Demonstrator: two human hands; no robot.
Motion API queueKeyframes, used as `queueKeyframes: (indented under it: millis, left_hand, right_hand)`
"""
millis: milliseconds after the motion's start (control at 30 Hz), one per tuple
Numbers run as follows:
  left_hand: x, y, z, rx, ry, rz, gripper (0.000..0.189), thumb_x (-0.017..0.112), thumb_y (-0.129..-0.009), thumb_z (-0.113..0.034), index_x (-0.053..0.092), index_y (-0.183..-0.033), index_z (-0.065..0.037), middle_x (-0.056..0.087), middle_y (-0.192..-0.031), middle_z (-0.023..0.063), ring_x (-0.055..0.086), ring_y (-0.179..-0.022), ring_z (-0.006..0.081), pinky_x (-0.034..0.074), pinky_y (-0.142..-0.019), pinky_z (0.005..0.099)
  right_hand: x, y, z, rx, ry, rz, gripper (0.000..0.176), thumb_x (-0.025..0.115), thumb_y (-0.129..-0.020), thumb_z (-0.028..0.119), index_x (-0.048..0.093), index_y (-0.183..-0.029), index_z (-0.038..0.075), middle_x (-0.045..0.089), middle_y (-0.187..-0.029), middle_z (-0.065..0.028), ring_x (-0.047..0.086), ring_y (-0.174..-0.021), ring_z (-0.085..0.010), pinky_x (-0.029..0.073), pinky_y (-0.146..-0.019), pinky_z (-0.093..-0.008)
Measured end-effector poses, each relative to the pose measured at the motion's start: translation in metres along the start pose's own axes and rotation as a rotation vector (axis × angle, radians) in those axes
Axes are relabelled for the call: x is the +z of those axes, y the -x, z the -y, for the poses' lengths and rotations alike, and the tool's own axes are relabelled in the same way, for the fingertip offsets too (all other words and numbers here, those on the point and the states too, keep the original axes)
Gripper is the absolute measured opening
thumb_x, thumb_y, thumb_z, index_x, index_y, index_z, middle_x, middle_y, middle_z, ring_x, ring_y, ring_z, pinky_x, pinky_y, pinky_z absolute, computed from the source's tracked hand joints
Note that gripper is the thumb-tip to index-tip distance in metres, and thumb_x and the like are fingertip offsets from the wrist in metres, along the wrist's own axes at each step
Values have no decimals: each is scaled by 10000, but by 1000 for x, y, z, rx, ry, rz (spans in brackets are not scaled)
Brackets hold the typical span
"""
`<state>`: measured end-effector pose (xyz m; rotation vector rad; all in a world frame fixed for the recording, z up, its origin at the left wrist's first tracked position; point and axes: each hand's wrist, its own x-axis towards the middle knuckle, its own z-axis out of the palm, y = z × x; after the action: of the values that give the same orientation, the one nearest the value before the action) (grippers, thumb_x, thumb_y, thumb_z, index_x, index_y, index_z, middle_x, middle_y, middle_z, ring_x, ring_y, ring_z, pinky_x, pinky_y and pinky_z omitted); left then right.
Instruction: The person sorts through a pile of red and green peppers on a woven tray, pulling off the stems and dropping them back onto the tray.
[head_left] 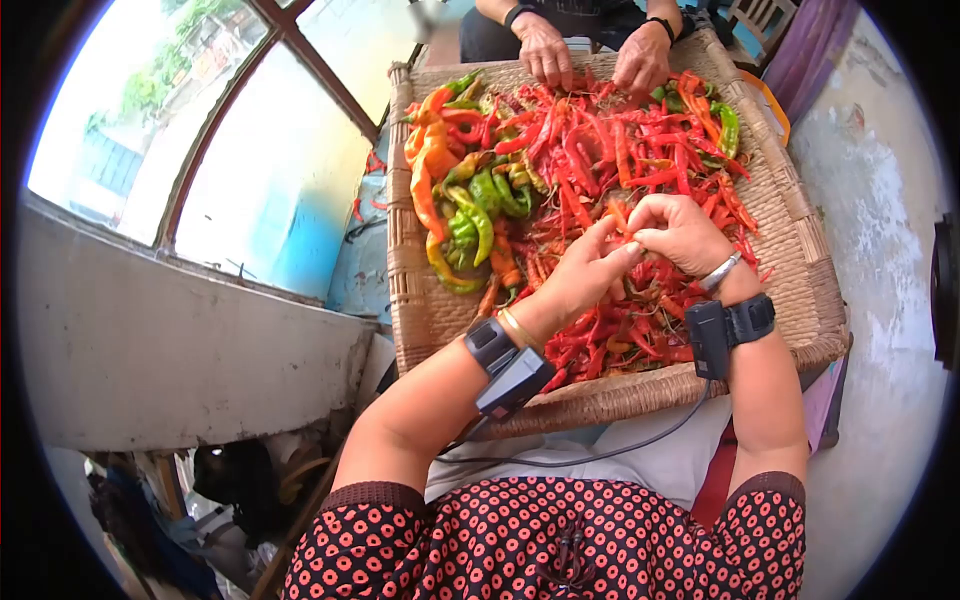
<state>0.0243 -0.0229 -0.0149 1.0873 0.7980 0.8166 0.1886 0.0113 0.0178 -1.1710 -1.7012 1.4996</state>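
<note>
Both my hands meet over a wide heap of red chili peppers (pixel 590 150). My right hand (pixel 685 235) is closed in a pinch on an orange-red chili pepper (pixel 618 214). Fingertips of my left hand (pixel 585 270) press against the same pepper from the other side, and part of it is hidden by the fingers. Left of my hands lie green peppers (pixel 475 215) and larger orange peppers (pixel 430 155). More red chilies, with stems and dry bits among them, lie below my wrists.
The peppers rest on a woven rope-strung bed (pixel 800 290) with a raised wrapped edge. Across it, another person's two hands (pixel 545 52) work in the far side of the heap. A window (pixel 260 130) is on the left; a cable (pixel 600 458) hangs between my wrist devices.
</note>
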Motion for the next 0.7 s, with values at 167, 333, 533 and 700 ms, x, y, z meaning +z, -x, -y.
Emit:
queueKeyframes:
  millis: [167,333,533,700]
  left_hand:
    - [2,2,1,-94,189,-18,237,488,-881,-247,514,-1037,-71,552,-762,-34,465,-517,30,376,-450,158]
    - [-4,1,-3,-114,209,-92,138,508,-868,-202,550,-938,-92,569,-737,-19,454,-495,36,350,-423,168]
    - [-20,-9,-17,-78,-337,-86,112,557,-841,-166,580,-858,-58,567,-684,-35,471,-538,9,373,-455,159]
    - [-36,-16,-35,287,7,-352,279,527,-846,-146,512,-1104,-40,553,-1012,38,499,-590,41,415,-506,163]
  right_hand:
    - [4,2,5,56,-72,45,49,537,-753,29,576,-779,17,584,-695,-27,551,-566,-80,462,-504,-214]
    - [0,3,7,50,76,-67,57,544,-749,46,580,-781,14,593,-662,-43,557,-526,-106,456,-488,-242]
    - [-16,3,-8,0,983,-224,163,619,-691,146,594,-825,58,612,-759,-119,589,-706,-277,472,-643,-368]
    - [-9,4,-10,157,1143,57,273,659,-668,189,592,-908,78,604,-870,-124,565,-871,-295,447,-752,-397]
